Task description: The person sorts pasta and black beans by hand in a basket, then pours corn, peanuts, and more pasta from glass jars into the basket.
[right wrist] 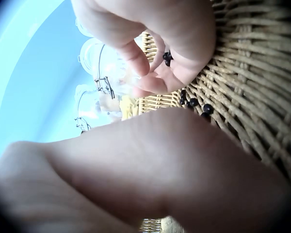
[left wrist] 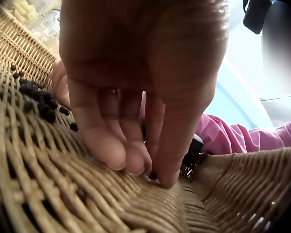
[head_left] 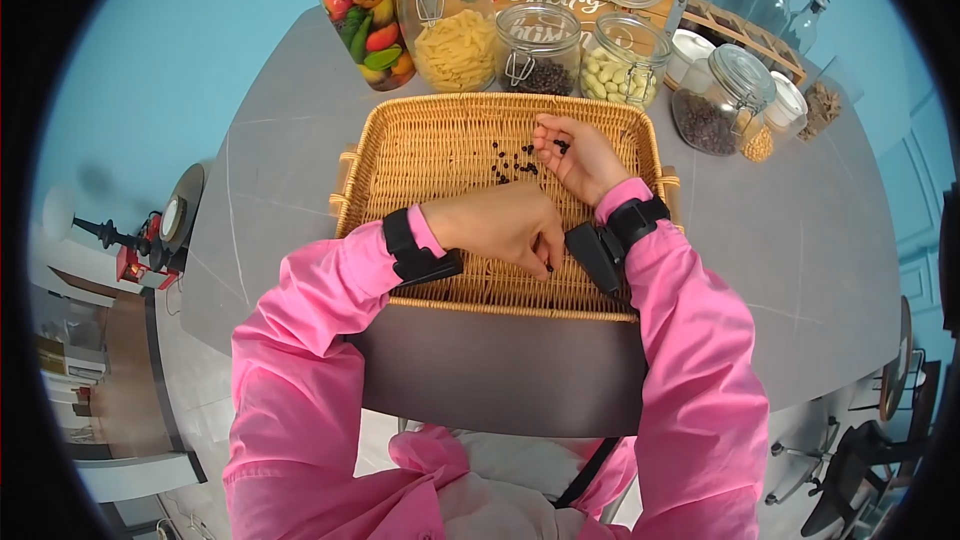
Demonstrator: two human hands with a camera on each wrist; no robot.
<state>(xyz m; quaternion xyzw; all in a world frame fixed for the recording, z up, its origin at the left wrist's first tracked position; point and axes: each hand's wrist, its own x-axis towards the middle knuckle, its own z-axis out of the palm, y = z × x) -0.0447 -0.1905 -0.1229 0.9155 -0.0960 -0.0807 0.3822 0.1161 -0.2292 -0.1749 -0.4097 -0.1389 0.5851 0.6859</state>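
Observation:
A shallow wicker basket (head_left: 420, 130) lies on the table in the head view, with several loose black beans (head_left: 515, 165) scattered over its far middle. My left hand (head_left: 505, 225) reaches down at the basket's near right part, and its thumb and fingertips pinch a black bean (head_left: 549, 267). In the left wrist view those fingertips (left wrist: 117, 158) are right at the weave, largely hiding the bean. Farther back, my right hand (head_left: 580, 158) is turned palm up with curled fingers, holding a few black beans (right wrist: 168, 58) in its hollow. The left arm crosses in front in the right wrist view.
Behind the basket stand clip-top jars of pasta (head_left: 455, 55), dark beans (head_left: 540, 77) and pale beans (head_left: 617, 75), two with raised lids. A jar of colourful vegetables (head_left: 370, 35) is at left. More jars (head_left: 710, 110) and glass bottles (head_left: 770, 5) fill the back right.

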